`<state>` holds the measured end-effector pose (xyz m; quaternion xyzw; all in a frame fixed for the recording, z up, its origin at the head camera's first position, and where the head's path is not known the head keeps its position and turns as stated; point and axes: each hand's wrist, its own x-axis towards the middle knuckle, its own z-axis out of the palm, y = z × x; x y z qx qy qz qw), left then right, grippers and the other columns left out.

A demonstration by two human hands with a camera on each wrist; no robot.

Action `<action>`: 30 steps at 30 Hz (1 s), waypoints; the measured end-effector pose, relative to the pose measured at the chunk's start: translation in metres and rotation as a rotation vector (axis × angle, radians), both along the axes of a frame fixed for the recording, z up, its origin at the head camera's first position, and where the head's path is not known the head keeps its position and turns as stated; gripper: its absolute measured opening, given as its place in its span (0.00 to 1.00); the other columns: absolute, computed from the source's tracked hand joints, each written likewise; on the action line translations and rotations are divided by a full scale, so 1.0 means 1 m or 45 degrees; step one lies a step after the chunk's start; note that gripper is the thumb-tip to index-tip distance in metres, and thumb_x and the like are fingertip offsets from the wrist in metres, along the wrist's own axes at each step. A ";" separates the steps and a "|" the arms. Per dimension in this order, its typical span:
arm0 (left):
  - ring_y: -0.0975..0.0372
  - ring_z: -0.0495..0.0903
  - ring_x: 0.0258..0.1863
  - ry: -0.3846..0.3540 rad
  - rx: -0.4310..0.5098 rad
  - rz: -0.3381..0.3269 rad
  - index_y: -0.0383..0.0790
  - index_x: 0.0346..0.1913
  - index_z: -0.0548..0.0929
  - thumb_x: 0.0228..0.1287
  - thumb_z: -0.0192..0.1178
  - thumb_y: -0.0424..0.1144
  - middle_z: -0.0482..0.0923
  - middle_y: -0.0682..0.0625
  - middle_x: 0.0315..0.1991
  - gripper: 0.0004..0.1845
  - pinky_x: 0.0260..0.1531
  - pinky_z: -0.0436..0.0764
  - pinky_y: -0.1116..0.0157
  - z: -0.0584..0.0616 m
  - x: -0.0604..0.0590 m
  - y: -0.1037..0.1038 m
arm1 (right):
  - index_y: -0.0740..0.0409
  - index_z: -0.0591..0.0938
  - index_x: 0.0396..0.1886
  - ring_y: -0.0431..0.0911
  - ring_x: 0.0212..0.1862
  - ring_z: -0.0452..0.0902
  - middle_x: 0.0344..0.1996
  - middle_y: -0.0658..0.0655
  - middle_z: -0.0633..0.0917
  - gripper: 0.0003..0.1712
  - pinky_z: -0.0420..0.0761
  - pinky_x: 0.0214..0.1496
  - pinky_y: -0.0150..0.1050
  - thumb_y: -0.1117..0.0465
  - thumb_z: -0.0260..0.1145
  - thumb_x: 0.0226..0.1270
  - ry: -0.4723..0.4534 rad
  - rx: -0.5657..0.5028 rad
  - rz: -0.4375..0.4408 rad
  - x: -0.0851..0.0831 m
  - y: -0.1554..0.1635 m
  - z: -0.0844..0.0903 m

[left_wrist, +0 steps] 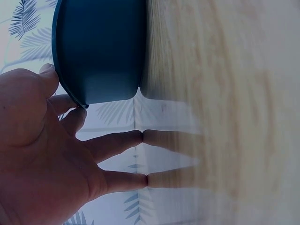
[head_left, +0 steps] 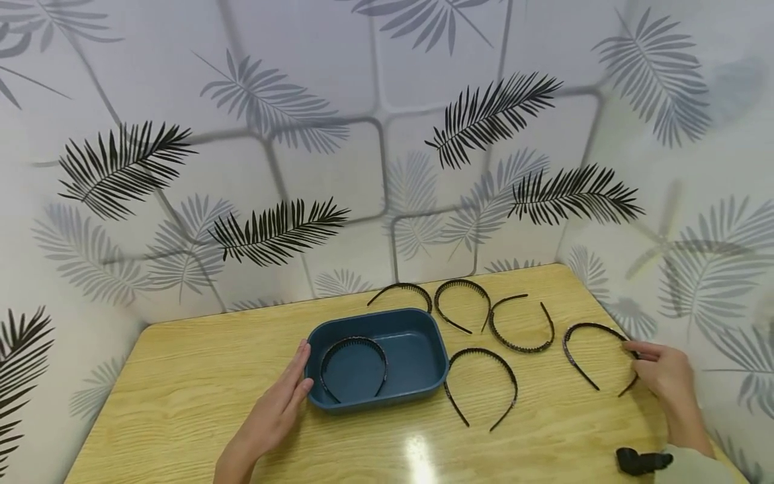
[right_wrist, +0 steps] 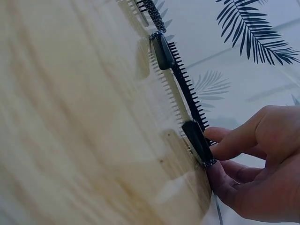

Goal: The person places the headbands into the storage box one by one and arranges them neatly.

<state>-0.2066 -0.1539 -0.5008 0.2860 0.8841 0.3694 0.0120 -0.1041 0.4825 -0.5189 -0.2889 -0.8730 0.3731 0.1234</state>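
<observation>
Headband point(head_left: 595, 356) at right hand's point(head_left: 665, 373) fingertips

Even bright overhead light falling on the table point(head_left: 181, 376), white glare spot shining near its front edge, soft shadows lying under the headbands, head view bending at the edges, both wrist views blurring the wood up close

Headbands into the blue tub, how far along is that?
One headband lies in the blue tub, which the left hand steadies. The right hand pinches the rightmost headband. Four more headbands remain on the table.
</observation>
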 end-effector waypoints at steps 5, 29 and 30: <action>0.48 0.49 0.80 0.001 -0.001 -0.002 0.37 0.83 0.50 0.85 0.45 0.40 0.43 0.45 0.83 0.32 0.66 0.41 0.83 0.001 0.000 0.001 | 0.72 0.82 0.60 0.32 0.29 0.71 0.49 0.77 0.84 0.28 0.74 0.24 0.34 0.72 0.64 0.56 0.007 -0.069 -0.025 0.001 0.002 -0.001; 0.44 0.49 0.79 0.015 0.011 -0.001 0.36 0.83 0.50 0.85 0.45 0.39 0.43 0.42 0.83 0.32 0.66 0.41 0.85 0.000 0.001 -0.004 | 0.71 0.76 0.67 0.33 0.33 0.85 0.33 0.30 0.81 0.26 0.86 0.38 0.31 0.70 0.66 0.72 0.207 -0.573 0.068 -0.001 -0.002 0.002; 0.44 0.49 0.80 0.013 0.011 0.001 0.36 0.83 0.50 0.85 0.45 0.38 0.43 0.42 0.83 0.32 0.66 0.41 0.86 0.000 0.001 -0.004 | 0.66 0.80 0.65 0.33 0.33 0.85 0.33 0.30 0.82 0.23 0.86 0.38 0.30 0.70 0.66 0.72 0.222 -0.602 0.075 -0.001 -0.001 0.001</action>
